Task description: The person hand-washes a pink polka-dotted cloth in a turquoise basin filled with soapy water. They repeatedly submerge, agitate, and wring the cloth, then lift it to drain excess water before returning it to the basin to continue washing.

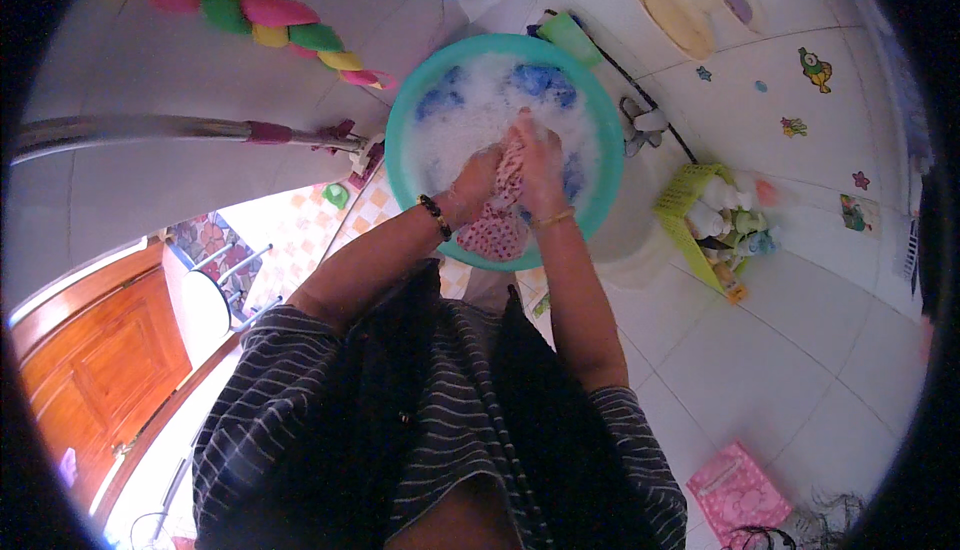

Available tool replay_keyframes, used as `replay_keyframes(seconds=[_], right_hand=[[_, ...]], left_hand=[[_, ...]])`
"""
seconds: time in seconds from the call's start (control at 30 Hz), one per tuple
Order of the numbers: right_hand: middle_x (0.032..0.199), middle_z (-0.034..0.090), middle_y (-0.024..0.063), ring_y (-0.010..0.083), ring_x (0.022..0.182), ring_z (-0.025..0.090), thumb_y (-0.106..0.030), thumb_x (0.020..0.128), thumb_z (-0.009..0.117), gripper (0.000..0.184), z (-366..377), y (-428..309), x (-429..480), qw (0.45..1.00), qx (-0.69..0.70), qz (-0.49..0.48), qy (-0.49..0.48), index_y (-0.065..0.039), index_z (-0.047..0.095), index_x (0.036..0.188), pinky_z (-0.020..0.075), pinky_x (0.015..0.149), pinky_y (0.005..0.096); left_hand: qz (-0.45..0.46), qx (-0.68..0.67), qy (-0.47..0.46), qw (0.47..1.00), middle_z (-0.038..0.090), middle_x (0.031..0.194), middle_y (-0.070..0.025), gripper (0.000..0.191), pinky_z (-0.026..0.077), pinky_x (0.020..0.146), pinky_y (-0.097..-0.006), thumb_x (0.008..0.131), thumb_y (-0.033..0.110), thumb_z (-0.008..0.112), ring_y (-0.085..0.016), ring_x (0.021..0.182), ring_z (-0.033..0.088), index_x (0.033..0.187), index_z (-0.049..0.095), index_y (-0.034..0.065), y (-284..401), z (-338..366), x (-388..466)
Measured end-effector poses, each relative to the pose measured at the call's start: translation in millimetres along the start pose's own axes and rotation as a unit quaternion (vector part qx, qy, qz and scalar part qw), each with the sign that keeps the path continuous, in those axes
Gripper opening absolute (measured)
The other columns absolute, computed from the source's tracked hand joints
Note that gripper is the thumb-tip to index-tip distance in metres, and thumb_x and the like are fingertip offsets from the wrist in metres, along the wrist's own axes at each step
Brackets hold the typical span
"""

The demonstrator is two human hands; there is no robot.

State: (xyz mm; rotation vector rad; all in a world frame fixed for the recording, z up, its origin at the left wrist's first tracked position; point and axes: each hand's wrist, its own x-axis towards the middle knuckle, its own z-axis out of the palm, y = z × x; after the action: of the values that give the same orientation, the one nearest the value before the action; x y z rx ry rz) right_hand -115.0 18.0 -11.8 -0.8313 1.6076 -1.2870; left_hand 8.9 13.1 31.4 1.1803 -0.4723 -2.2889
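Observation:
Before me stands a round turquoise plastic basin full of foamy water. My left hand and my right hand grip a wet pink polka-dotted cloth over the suds. Bunched between my palms, the cloth spreads out below them towards the basin's near rim. Blue fabric lies partly under the foam at the far side, with more blue patches at the left and right. Suds blur the fingers of both hands.
A lime-green plastic basket with bottles hangs or stands at the right. A metal pole reaches in from the left beside a braided plush rope. A green brush-like item touches the far rim. Lower left is a wooden door.

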Motion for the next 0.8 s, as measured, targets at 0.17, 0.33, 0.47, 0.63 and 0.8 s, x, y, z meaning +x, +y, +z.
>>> replay_keyframes(seconds=[0.17, 0.33, 0.47, 0.63, 0.8], right_hand=[[0.094, 0.071, 0.0127, 0.0254, 0.077, 0.067, -0.028, 0.101, 0.053, 0.03, -37.1, -63.7, -8.9, 0.977, 0.16, 0.139, -0.017, -0.001, 0.066, 0.1, 0.0559, 0.072, 0.0416], [0.107, 0.069, 0.0167, 0.0284, 0.094, 0.067, -0.032, 0.102, 0.053, 0.034, -66.8, -10.3, 9.0, 0.999, -0.027, -0.024, -0.034, -0.001, 0.061, 0.112, 0.0535, 0.084, 0.0412], [0.121, 0.062, 0.0203, 0.0312, 0.114, 0.059, -0.033, 0.097, 0.061, 0.042, -52.8, -19.7, -4.1, 0.92, -0.336, -0.187, -0.073, -0.002, 0.055, 0.124, 0.0498, 0.096, 0.0425], [0.124, 0.058, 0.0217, 0.0368, 0.12, 0.054, -0.028, 0.092, 0.064, 0.043, -25.3, -17.1, -19.8, 0.785, -0.565, -0.237, -0.09, -0.002, 0.055, 0.125, 0.0489, 0.097, 0.0485], [0.114, 0.067, 0.0169, 0.0342, 0.108, 0.062, -0.024, 0.092, 0.057, 0.027, -17.9, -27.0, 6.0, 0.744, -0.624, -0.038, -0.236, -0.005, 0.074, 0.102, 0.0514, 0.092, 0.0475]], left_hand=[[0.019, 0.12, -0.113, 0.986, 0.063, 0.123, -0.008, 0.046, 0.052, 0.096, -0.035, 0.098, 0.036, 0.065, -0.019, 0.111, 0.062, 0.13, 0.053, 0.006, 34.4, -12.9, -5.5], [0.246, 0.512, -0.067, 0.82, 0.06, 0.124, -0.0136, 0.051, 0.048, 0.101, -0.0399, 0.089, 0.025, 0.073, -0.028, 0.118, 0.058, 0.131, 0.05, 0.0076, 41.7, -37.4, 2.8], [0.318, 0.709, 0.071, 0.625, 0.058, 0.12, -0.0174, 0.048, 0.048, 0.099, -0.0454, 0.089, 0.023, 0.065, -0.037, 0.117, 0.056, 0.132, 0.051, 0.0059, 9.5, -62.3, 28.1], [0.276, 0.756, 0.104, 0.584, 0.062, 0.111, -0.0181, 0.039, 0.05, 0.094, -0.0494, 0.09, 0.024, 0.059, -0.041, 0.108, 0.06, 0.124, 0.057, 0.0036, -7.2, -42.9, 27.8], [0.239, 0.799, 0.058, 0.549, 0.066, 0.1, -0.0186, 0.028, 0.053, 0.089, -0.0473, 0.084, 0.024, 0.064, -0.039, 0.097, 0.064, 0.102, 0.066, 0.0031, -30.9, -79.3, 76.7]])
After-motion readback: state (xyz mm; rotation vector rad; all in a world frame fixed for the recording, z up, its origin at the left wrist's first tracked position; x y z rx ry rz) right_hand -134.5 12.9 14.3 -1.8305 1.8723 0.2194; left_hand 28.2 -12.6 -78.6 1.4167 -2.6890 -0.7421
